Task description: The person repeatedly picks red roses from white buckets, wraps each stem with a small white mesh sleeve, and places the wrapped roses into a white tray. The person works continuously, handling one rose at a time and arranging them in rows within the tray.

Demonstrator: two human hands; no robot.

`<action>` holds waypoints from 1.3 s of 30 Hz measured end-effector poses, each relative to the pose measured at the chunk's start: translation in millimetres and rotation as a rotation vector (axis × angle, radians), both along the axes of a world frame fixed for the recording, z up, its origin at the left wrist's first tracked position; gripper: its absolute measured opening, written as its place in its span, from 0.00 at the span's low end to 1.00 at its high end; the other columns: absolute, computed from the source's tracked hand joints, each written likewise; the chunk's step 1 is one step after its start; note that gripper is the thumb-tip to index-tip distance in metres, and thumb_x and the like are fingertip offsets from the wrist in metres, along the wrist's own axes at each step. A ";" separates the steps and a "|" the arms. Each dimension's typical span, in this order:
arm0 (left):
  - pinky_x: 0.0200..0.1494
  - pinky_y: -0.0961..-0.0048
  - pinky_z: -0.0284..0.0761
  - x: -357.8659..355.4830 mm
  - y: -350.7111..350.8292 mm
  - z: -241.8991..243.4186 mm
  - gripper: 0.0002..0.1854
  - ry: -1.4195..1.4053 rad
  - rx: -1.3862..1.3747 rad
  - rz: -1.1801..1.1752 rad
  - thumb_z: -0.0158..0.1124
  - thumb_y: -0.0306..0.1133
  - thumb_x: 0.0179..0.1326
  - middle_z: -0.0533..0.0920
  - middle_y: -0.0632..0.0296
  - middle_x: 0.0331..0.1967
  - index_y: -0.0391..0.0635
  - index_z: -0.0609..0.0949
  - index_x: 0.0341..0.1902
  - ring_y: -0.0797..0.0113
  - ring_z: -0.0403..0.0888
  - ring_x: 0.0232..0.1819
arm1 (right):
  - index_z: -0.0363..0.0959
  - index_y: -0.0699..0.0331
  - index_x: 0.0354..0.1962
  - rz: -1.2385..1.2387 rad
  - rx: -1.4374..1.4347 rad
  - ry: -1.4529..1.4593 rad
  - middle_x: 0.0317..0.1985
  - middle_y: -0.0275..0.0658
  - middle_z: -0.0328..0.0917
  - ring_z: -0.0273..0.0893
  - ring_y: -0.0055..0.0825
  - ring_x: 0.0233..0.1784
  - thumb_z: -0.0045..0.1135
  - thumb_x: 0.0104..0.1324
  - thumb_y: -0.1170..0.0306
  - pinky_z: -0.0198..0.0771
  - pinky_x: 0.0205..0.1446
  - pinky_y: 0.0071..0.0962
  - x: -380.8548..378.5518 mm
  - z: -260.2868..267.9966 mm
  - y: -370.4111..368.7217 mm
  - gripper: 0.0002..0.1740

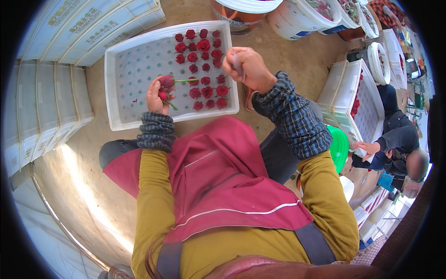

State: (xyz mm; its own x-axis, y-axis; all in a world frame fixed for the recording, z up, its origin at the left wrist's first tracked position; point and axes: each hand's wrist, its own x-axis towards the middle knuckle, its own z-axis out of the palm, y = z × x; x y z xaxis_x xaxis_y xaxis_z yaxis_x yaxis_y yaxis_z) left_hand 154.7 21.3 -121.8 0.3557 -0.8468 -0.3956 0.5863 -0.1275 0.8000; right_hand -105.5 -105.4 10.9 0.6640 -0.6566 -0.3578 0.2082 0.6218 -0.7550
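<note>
Two red rose heads with short green stems, an upper rose (167, 81) and a lower rose (163, 94), rest in my left hand (153, 97), their stems pointing right. That hand is over the white plastic crate (139, 122), near its front side. Upright red roses (207, 92) stand in rows in the crate's right half, set in a perforated grey base (139, 69). My right hand (252, 66) is raised at the crate's right rim, its fingers closed on a thin, pale, blurred strip (238, 66) whose material I cannot tell.
Stacked white crates (52, 104) line the left side. White buckets (289, 21) of flowers stand at the back. To the right are a green tub (338, 148), another crate of roses (369, 115) and a person in dark clothes (400, 132).
</note>
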 end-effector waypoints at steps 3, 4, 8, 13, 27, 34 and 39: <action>0.23 0.73 0.78 -2.9 -0.2 -0.7 0.12 0.089 -0.016 0.039 0.52 0.37 0.66 0.81 0.57 0.41 0.46 0.76 0.48 0.64 0.82 0.31 | 0.61 0.61 0.22 -0.007 0.062 0.033 0.17 0.31 0.60 0.47 0.14 0.14 0.37 0.51 0.82 0.43 0.13 0.15 1.7 -3.5 0.4 0.07; 0.23 0.73 0.78 -1.8 0.5 -2.5 0.11 0.070 -0.001 0.050 0.54 0.36 0.64 0.81 0.57 0.41 0.46 0.76 0.47 0.64 0.82 0.31 | 0.62 0.62 0.23 -0.024 0.068 0.028 0.17 0.30 0.60 0.46 0.13 0.14 0.36 0.51 0.82 0.43 0.13 0.15 1.1 -3.5 0.3 0.07; 0.21 0.74 0.77 4.1 -1.9 -20.6 0.12 -0.143 0.092 0.077 0.63 0.31 0.58 0.81 0.59 0.38 0.47 0.76 0.45 0.67 0.81 0.31 | 0.62 0.62 0.24 -0.069 0.049 -0.005 0.16 0.28 0.58 0.45 0.13 0.14 0.36 0.52 0.82 0.42 0.13 0.15 -2.8 -2.2 -0.5 0.07; 0.20 0.75 0.77 2.3 -19.8 -60.5 0.15 -0.300 0.208 0.125 0.68 0.28 0.53 0.81 0.62 0.36 0.47 0.77 0.44 0.70 0.80 0.30 | 0.62 0.61 0.24 -0.037 0.010 0.032 0.17 0.29 0.60 0.46 0.13 0.15 0.36 0.53 0.81 0.41 0.15 0.15 -5.9 1.7 2.0 0.07; 0.24 0.74 0.77 8.3 -83.1 -157.7 0.13 -0.876 0.237 0.067 0.69 0.32 0.48 0.80 0.63 0.36 0.49 0.81 0.39 0.69 0.80 0.29 | 0.61 0.62 0.23 -0.095 0.029 0.052 0.15 0.31 0.60 0.44 0.12 0.12 0.36 0.51 0.81 0.43 0.13 0.15 -22.9 16.9 0.0 0.06; 0.20 0.77 0.75 24.8 -87.3 -181.4 0.13 -0.984 0.139 0.032 0.69 0.32 0.49 0.80 0.65 0.33 0.50 0.80 0.41 0.71 0.80 0.27 | 0.61 0.61 0.24 -0.109 0.018 0.035 0.15 0.31 0.60 0.44 0.12 0.11 0.37 0.52 0.80 0.45 0.13 0.14 -29.0 22.6 2.9 0.05; 0.19 0.76 0.74 24.4 -84.8 -188.0 0.17 -1.066 0.100 -0.050 0.69 0.31 0.48 0.81 0.63 0.35 0.51 0.80 0.45 0.71 0.80 0.25 | 0.61 0.61 0.24 -0.117 0.022 0.019 0.15 0.31 0.60 0.45 0.11 0.12 0.38 0.54 0.79 0.45 0.13 0.13 -31.5 24.3 3.0 0.05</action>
